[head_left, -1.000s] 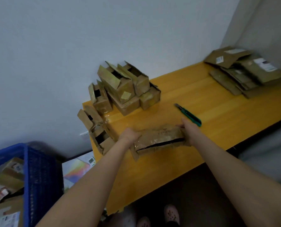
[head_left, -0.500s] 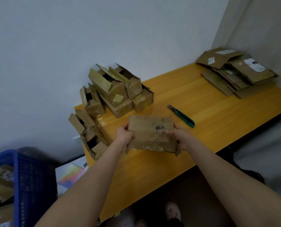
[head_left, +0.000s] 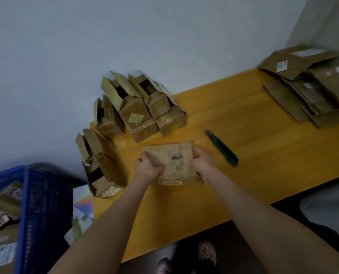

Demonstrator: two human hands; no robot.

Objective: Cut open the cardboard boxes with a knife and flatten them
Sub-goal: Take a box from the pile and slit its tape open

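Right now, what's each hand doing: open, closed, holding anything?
Left hand: closed, gripping the left edge of the cardboard box.
Right hand: closed, gripping the same box's right edge.

One left hand (head_left: 149,169), one right hand (head_left: 202,162), one flattened brown cardboard box (head_left: 174,155), one green utility knife (head_left: 223,149), one blue plastic crate (head_left: 44,204), one yellow wooden table (head_left: 263,165).

Nothing can be read. The cardboard box (head_left: 174,163) carries dark printed marks, too blurred to make out. A white label (head_left: 281,66) on the stack of flat boxes (head_left: 287,103) and a second label (head_left: 0,254) in the blue crate (head_left: 44,204) show only illegible print.
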